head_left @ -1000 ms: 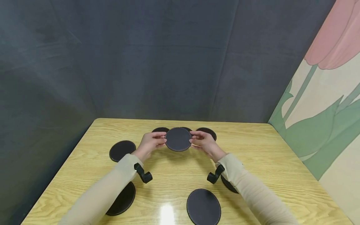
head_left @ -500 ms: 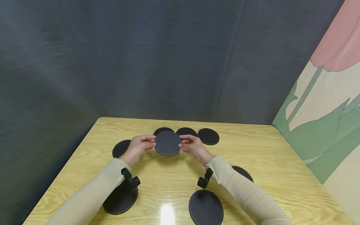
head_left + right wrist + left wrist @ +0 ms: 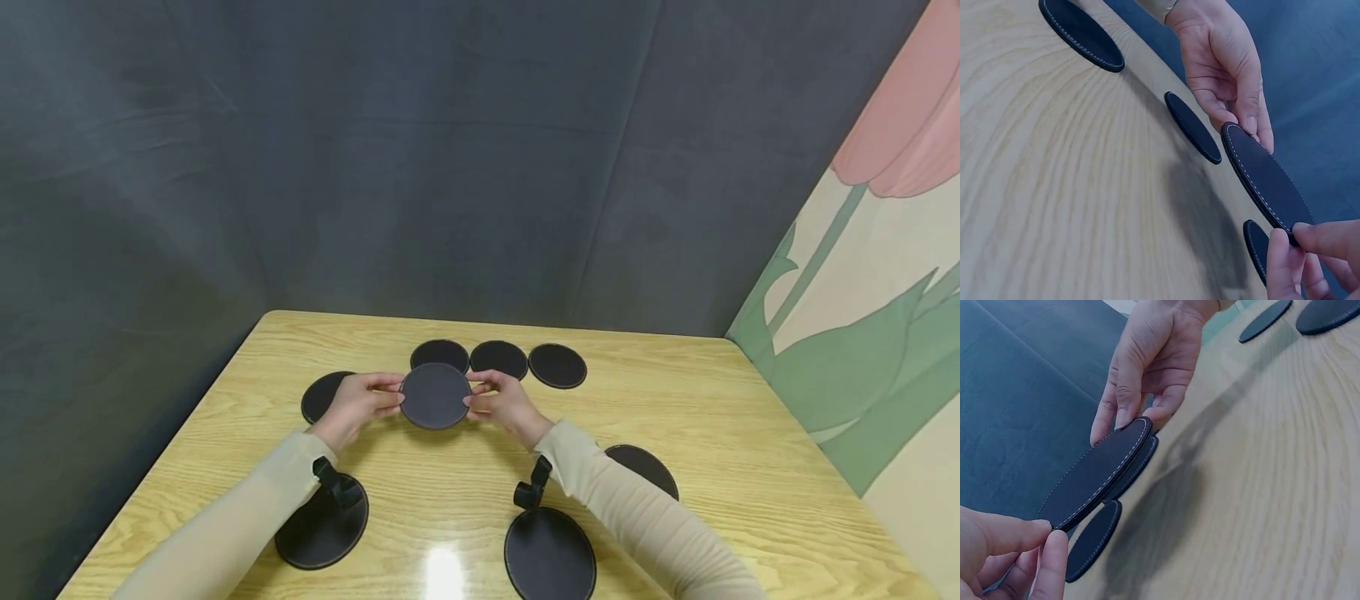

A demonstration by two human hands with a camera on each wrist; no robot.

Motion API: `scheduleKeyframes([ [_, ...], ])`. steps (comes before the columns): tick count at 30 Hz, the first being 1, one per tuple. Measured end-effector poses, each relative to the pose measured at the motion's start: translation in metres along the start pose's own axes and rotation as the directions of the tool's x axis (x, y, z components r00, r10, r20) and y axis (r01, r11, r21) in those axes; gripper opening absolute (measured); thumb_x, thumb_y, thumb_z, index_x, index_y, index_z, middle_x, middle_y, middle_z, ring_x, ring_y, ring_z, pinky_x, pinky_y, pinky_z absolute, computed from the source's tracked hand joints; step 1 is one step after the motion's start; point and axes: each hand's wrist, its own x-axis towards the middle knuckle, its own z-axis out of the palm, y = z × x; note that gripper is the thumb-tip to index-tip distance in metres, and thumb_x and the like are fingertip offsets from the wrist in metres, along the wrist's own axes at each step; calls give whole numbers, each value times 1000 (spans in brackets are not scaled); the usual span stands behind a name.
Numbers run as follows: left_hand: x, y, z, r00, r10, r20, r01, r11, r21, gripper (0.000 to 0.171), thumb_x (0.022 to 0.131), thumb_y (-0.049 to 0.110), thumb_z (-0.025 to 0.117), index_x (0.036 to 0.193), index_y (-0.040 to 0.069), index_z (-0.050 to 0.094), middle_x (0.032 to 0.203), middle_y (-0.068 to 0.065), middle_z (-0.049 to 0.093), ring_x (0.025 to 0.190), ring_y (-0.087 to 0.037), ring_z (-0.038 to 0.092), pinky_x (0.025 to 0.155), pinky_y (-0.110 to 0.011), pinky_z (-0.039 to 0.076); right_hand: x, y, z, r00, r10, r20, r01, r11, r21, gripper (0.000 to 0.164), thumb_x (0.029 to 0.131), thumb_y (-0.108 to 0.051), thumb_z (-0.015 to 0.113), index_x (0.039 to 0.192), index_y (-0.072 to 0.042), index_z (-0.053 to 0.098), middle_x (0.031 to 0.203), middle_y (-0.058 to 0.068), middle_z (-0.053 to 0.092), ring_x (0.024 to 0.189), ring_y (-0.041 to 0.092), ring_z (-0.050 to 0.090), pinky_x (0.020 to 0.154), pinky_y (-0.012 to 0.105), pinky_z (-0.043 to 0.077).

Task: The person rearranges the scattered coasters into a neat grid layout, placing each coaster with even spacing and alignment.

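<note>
Between both hands a round black coaster (image 3: 435, 397) with pale edge stitching is held above the table. My left hand (image 3: 362, 406) pinches its left edge between thumb and fingers. On the opposite edge, my right hand (image 3: 504, 406) pinches it the same way. The left wrist view shows the coaster (image 3: 1100, 472) tilted, its shadow falling on the wood below. Behind it lie three flat coasters in a row: a left one (image 3: 439, 353), a middle one (image 3: 498, 359) and a right one (image 3: 557, 366). The held coaster overlaps the left one in the head view.
More coasters lie on the wooden table (image 3: 712, 433): one beside the left hand (image 3: 322, 398), one under the left forearm (image 3: 324, 529), one at the front (image 3: 550, 554) and one partly behind the right sleeve (image 3: 643, 469). A dark curtain (image 3: 450, 167) hangs behind the table's far edge.
Both hands have carried the coaster to the left and slightly nearer. The middle coaster of the back row, mostly covered before, now shows almost fully. The grip looks the same.
</note>
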Motion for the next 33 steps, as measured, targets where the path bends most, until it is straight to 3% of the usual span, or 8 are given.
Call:
scheduleKeyframes([
  [7, 1, -8, -2, 1000, -7, 3, 7, 999, 33, 39, 85, -11, 64, 124, -11, 58, 99, -13, 61, 78, -10, 64, 77, -28, 59, 3, 6, 4, 999, 32, -10, -33, 999, -37, 42, 84, 15, 63, 125, 5, 56, 90, 8, 51, 70, 13, 61, 70, 30, 60],
  [16, 4, -16, -2, 998, -56, -12, 57, 996, 70, 38, 84, -13, 64, 122, -12, 58, 95, -12, 59, 76, -12, 64, 72, -26, 59, 10, 11, 10, 997, 80, -3, -80, 995, -53, 44, 81, 20, 63, 122, 8, 55, 83, 6, 48, 62, 10, 59, 59, 25, 58],
  [33, 14, -22, 4, 997, -54, -60, 62, 988, 142, 35, 83, -15, 64, 118, -12, 61, 91, -14, 61, 70, -10, 62, 64, -25, 59, 19, 11, 13, 992, 119, -36, -122, 989, -90, 40, 82, 20, 62, 120, 8, 56, 81, 5, 46, 61, 11, 56, 55, 22, 56],
])
